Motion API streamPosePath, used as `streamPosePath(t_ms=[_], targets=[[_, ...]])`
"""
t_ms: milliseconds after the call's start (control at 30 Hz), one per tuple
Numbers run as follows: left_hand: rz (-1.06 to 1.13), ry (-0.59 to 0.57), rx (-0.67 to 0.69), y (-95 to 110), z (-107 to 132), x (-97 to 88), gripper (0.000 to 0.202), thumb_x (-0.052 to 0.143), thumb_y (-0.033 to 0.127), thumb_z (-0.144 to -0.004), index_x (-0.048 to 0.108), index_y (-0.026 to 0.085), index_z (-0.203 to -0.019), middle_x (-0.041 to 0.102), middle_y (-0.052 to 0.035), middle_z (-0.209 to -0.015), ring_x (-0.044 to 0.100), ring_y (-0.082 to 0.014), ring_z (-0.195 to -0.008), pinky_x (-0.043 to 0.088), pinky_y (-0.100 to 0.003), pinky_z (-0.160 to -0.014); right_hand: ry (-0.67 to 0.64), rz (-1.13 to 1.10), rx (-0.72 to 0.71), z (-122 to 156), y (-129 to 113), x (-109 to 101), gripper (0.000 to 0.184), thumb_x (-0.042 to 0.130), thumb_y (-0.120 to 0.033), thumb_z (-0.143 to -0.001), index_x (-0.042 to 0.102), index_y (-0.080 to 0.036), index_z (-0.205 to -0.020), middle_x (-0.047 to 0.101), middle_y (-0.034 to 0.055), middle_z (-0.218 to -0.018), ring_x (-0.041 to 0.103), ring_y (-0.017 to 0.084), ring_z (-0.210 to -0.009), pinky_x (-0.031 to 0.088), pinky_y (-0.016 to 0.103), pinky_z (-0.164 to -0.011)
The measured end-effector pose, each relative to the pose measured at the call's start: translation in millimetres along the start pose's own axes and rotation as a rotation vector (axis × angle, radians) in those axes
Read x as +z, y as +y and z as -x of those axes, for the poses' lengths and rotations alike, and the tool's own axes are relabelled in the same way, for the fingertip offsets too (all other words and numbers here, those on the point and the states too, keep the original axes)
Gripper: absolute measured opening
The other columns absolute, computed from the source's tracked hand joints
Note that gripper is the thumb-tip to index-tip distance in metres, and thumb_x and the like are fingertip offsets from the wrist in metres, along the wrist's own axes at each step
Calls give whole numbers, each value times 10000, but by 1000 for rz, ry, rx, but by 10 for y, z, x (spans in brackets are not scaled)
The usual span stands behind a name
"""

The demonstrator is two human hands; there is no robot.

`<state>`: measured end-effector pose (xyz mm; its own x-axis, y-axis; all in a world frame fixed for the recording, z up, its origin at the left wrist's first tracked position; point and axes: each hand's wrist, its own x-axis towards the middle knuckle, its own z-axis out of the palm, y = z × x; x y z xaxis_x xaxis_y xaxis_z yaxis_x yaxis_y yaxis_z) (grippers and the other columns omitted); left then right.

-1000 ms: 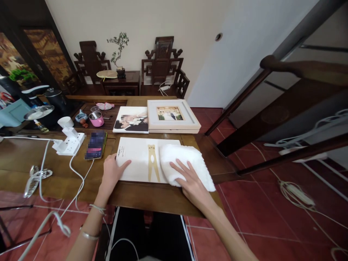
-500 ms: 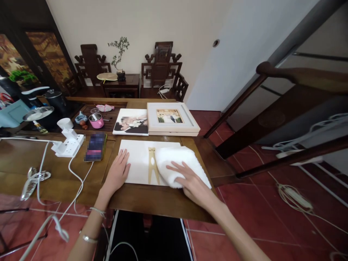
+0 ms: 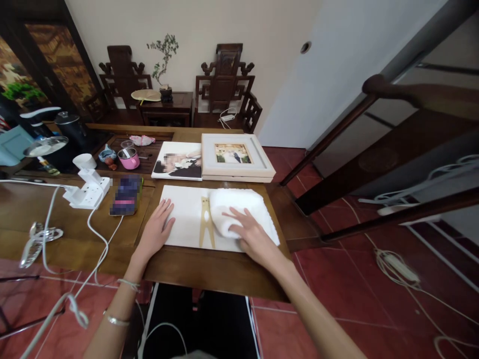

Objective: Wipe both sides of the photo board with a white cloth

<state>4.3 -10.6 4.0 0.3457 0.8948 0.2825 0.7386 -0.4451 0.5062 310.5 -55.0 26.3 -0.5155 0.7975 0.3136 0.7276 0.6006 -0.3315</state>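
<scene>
Head view: your left hand [image 3: 155,227] lies palm down with its fingers loosely spread, resting on one end of the white board [image 3: 183,214] and gripping nothing. Your right hand [image 3: 252,237] is over the cloth [image 3: 260,212], fingers fanned out and touching it; whether it also pinches a fold, you can't tell from above. The cloth covers the board's other end under and beyond that hand, and the board runs between both hands on the table [image 3: 209,271].

Slipping looks like your chief risk. The left hand only rests, so a hard drag by the right could pull the board along with the cloth or twist it. To the right of your right hand, the cloth's corner lies close to the table's end; a push that way could carry it over.

Just left of your right fingers is the gold figure [image 3: 202,224]. You can't tell if it is printed or raised; if raised, the pile might snag on it.

Ahead of your right hand is the frame [image 3: 254,144], with only a narrow gap between it and the board, so a long forward stroke might bump it. Left of your left hand, a cord [image 3: 107,242] hangs past the table's edge near your forearm; an elbow swung outward could hook it and tug the phone [image 3: 127,194] or the power strip [image 3: 90,194].
</scene>
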Motion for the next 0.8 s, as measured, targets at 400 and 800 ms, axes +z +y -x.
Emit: streamPosePath(t_ms=[400, 800], targets=[[16, 19, 7, 10, -8, -13, 463, 421, 339, -936, 478, 144, -1352, 415, -112, -1465, 282, -232, -1409, 279, -452, -1147, 27, -9, -20, 30, 49, 12, 481, 357, 75, -544, 631, -179, -847, 553, 118, -1345, 328, 275, -1370, 265, 623, -1094], [26, 32, -12, -73, -55, 51, 455, 420, 334, -920, 511, 143, -1322, 436, -116, -1451, 315, -239, -1395, 281, -457, -1145, 113, 108, 67, -244, 159, 222, 497, 397, 64, -575, 637, -173, -940, 585, 133, -1303, 394, 284, -1334, 267, 585, -1099]])
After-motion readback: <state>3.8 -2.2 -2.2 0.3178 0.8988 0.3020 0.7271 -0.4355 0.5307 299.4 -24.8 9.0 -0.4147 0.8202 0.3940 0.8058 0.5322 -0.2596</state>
